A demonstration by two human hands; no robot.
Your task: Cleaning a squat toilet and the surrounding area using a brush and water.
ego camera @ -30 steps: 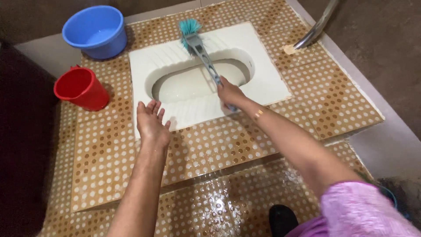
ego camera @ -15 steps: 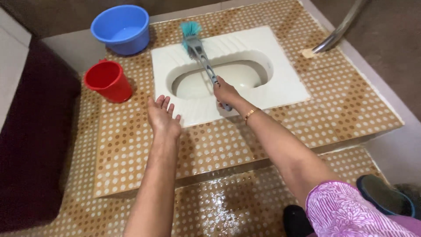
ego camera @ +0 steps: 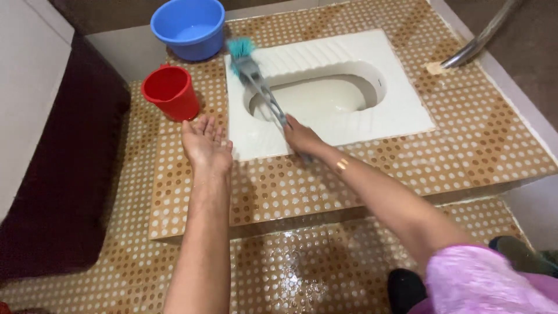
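Brown tiled floor (ego camera: 104, 232) dotted white, wet and shiny near the bottom, with a raised tiled platform (ego camera: 482, 145) of the same pattern across the middle. Dark maroon surface along the far left.

Left to right:

- One red bucket (ego camera: 172, 92), upright, on the platform's left part.
- One blue basin (ego camera: 188, 26), behind the bucket, a little water inside.
- Left hand (ego camera: 203, 142), palm up, fingers spread apart, holding nothing; hovering just below the red bucket, beside the pan's left edge.
- One toilet brush (ego camera: 258, 84): teal bristle head (ego camera: 239, 49) on the pan's upper-left corner, grey handle running down and to the right. Long axis diagonal, bristles pointing up-left toward the blue basin, handle end pointing toward the wearer.
- Right hand (ego camera: 302, 138), clamped around the lower end of the brush handle, over the pan's front rim; one gold bangle (ego camera: 342, 165) on the wrist, pink sleeve (ego camera: 482, 279) lower right.
- One white squat toilet pan (ego camera: 395, 110), set flush into the platform, ribbed footrests on both sides of the bowl.
- One metal pipe (ego camera: 482, 38), slanting from the top right corner down to the platform.
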